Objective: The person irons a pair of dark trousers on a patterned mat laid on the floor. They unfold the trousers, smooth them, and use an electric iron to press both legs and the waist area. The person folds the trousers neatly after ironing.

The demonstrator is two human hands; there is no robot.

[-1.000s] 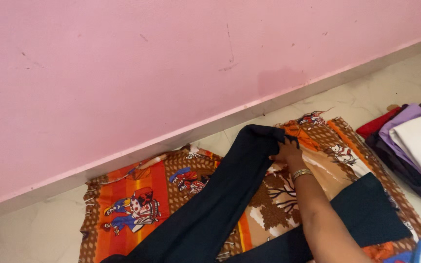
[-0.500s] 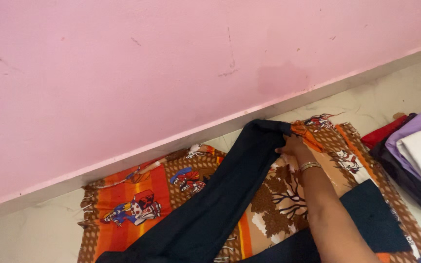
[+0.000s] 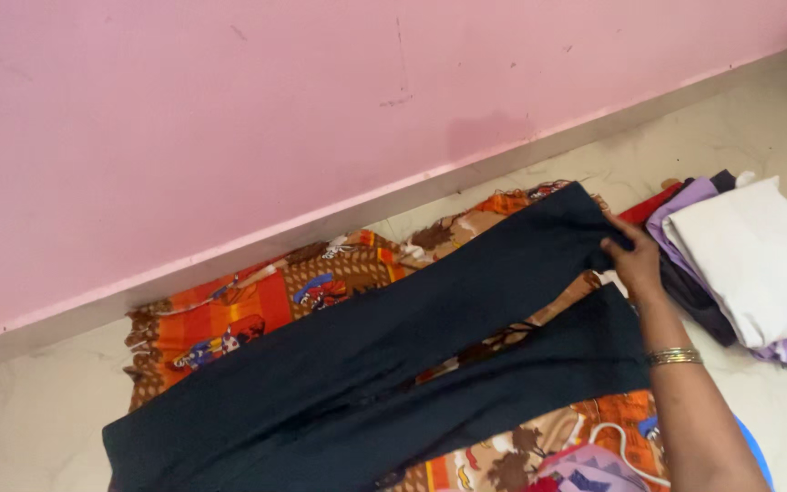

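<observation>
A pair of dark navy trousers [image 3: 366, 364] lies spread across an orange and brown patterned cloth [image 3: 229, 314] on the floor. My right hand [image 3: 632, 260] grips the end of the upper trouser leg at the right side of the cloth, fingers closed on the hem. A gold bangle sits on that wrist. The lower leg lies flat just below my forearm. My left hand is out of sight.
A stack of folded clothes [image 3: 758, 260], white on top with purple, dark and red beneath, sits on the floor at the right. A pink wall [image 3: 275, 109] with a pale skirting runs behind. A colourful item with a white cord [image 3: 594, 460] lies at the bottom.
My right hand pulled the trouser leg end to the right and laid it out flat. The leg, raised and bunched before, now lies stretched alongside the other one.
</observation>
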